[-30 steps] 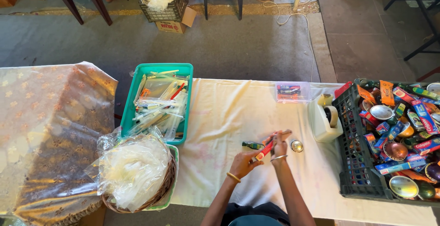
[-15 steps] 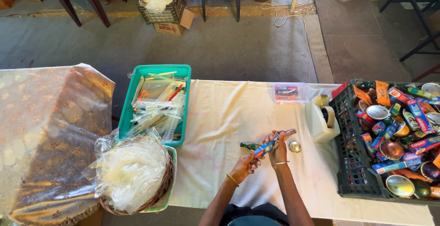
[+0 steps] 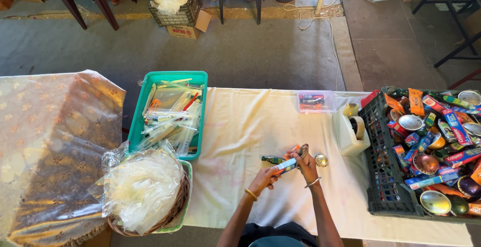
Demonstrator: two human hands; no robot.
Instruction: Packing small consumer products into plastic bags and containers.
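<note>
Both hands have shifted only slightly since the earlier frames, staying together over the worktop [image 3: 240, 127] near its front edge, with the small carton now tilted a little flatter. Closed around one end of a narrow blue, white and red carton [image 3: 286, 165] is the left hand [image 3: 264, 178], which wears a gold bangle. At the carton's other end the right hand [image 3: 304, 164] has its fingers curled, pinching a loop of something thin and pale; what it is cannot be told. A small green tube [image 3: 271, 160] lies on the cloth just beside the left hand, and a shiny round cap [image 3: 321, 160] sits just right of the right hand. Farther right stand a white tape dispenser [image 3: 350, 133] and a dark crate [image 3: 388, 187] full of colourful packages.
</note>
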